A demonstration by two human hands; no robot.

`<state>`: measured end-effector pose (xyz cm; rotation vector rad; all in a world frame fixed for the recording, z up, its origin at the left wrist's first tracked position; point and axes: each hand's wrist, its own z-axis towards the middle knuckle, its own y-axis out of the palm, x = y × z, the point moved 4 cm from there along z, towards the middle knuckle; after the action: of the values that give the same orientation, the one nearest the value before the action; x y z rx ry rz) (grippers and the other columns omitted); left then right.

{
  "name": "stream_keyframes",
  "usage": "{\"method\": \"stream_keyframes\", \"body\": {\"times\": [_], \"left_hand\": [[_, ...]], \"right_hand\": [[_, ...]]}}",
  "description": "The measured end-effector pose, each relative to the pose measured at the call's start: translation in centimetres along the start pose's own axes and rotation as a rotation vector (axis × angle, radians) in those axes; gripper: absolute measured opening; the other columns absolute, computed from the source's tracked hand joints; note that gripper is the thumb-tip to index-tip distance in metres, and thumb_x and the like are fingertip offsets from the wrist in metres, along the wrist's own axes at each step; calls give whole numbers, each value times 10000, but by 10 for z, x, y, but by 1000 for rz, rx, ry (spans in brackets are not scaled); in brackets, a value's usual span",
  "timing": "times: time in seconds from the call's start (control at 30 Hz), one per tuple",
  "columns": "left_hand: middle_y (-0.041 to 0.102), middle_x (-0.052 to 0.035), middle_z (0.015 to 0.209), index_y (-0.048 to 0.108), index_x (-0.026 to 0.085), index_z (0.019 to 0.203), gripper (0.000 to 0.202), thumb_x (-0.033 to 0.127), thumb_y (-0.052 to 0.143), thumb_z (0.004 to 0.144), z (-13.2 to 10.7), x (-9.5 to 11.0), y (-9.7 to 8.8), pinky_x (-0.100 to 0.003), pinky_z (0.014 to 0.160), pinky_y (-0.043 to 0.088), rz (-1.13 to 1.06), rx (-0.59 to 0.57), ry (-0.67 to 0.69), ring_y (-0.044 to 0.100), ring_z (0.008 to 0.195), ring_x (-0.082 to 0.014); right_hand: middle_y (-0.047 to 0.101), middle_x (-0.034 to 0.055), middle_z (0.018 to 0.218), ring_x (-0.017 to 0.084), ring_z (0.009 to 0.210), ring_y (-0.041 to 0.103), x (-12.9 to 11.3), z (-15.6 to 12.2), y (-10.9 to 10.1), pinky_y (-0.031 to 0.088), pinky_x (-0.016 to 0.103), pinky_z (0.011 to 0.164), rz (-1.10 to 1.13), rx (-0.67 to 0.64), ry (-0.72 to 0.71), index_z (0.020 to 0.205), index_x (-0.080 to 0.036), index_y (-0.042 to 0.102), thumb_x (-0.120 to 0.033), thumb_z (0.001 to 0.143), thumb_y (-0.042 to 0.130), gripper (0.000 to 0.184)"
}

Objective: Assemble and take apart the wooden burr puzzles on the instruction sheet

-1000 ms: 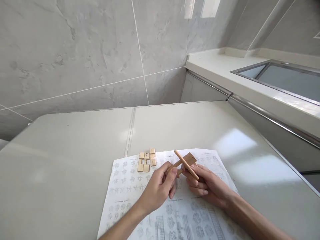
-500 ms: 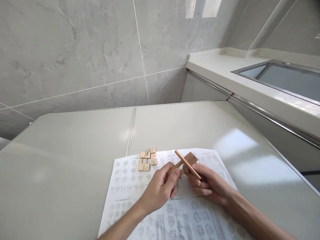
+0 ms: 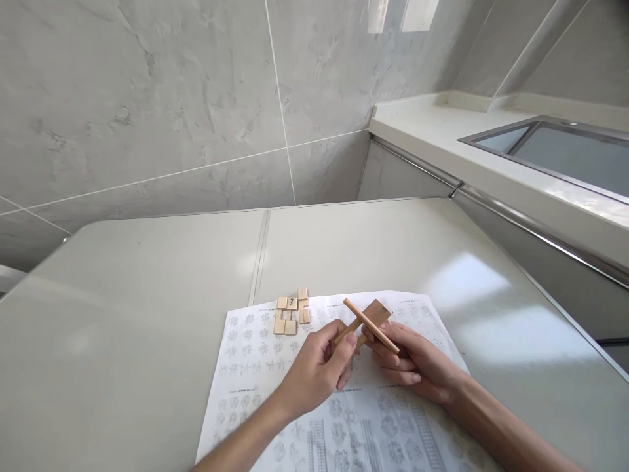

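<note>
Left hand (image 3: 317, 367): thumb and fingers pinch one end of the crossed wooden pieces (image 3: 368, 322).
Right hand (image 3: 417, 360): fingers closed on their other side.
Crossed pieces: above the printed sheet (image 3: 339, 401), two at least put together; whether they interlock, I cannot tell.
Loose notched pieces (image 3: 290, 328): at the sheet's far edge, unjoined to those held.

Wooden pieces (image 3: 372, 327) partly behind fingers (image 3: 343, 356), sheet (image 3: 361, 416) text illegibly small

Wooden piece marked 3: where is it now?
Head view, left of centre: the wooden piece marked 3 is among other wooden pieces at the edge of the printed sheet, beyond the left hand.
</note>
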<state>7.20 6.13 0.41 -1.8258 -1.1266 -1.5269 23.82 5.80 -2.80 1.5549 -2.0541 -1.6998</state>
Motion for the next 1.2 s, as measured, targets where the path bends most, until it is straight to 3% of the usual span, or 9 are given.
{"method": "stream_keyframes", "body": {"times": [0.13,0.4,0.6,0.67,0.73,0.8,0.87,0.97,1.2], "left_hand": [[470,68,611,497,204,892,410,558,440,1090,0,-1,1,-274,599,453,21,-8,7,457,510,-92],[482,65,563,543,194,958,410,551,406,1105,0,-2,2,-260,591,453,10,7,5,452,493,-99],[511,73,559,529,199,1032,362,531,410,1108,0,1,-1,-246,547,461,-79,48,27,454,446,-94],[523,68,569,514,202,996,356,529,423,1105,1,1,-2,-241,538,463,-114,58,26,472,445,-93],[552,54,586,513,200,970,358,524,437,1101,1,1,-3,-244,534,470,-152,54,30,509,448,-98],[609,25,637,541,188,993,347,508,459,1098,2,1,-4,-252,541,487,-197,39,37,555,457,-104],[663,-7,712,587,171,1055,338,487,476,1097,3,2,-6,-257,557,497,-251,38,45,585,462,-101],[700,-39,793,634,155,1111,349,476,501,1091,3,5,-10,-248,568,491,-352,51,46,595,466,-85],[725,-73,858,651,146,1243,382,473,564,1066,5,7,-12,-232,558,475,-438,45,15,581,469,-74]], "right_hand": [[434,-90,545,12,433,113,1,0,-1,178,117,351,-4,1,4,746,-149,602,-452,904,819,405],[448,-87,558,12,421,101,4,0,-2,161,125,335,-36,9,45,739,-163,582,-466,926,793,415],[435,-83,572,40,425,109,-9,1,5,199,135,339,-93,77,-107,895,-190,648,-561,1045,574,407],[460,-70,593,49,419,180,-17,1,6,286,153,355,-117,122,-212,947,-194,669,-554,1061,537,401],[520,-36,645,70,460,351,-23,-1,5,435,189,446,-158,168,-300,923,-183,674,-551,1058,538,415],[553,-17,688,103,526,472,-26,-2,4,492,221,512,-179,196,-352,925,-195,669,-575,1048,543,419],[504,-48,651,92,453,402,-28,-3,3,392,207,426,-181,202,-372,1009,-230,662,-613,1047,518,411],[335,-105,573,63,407,141,-29,-5,1,187,204,397,-188,206,-376,1072,-254,644,-614,1061,484,394],[502,-22,827,104,579,316,-34,-9,5,329,241,542,-293,287,-395,1058,-248,668,-539,1013,643,296]]}}
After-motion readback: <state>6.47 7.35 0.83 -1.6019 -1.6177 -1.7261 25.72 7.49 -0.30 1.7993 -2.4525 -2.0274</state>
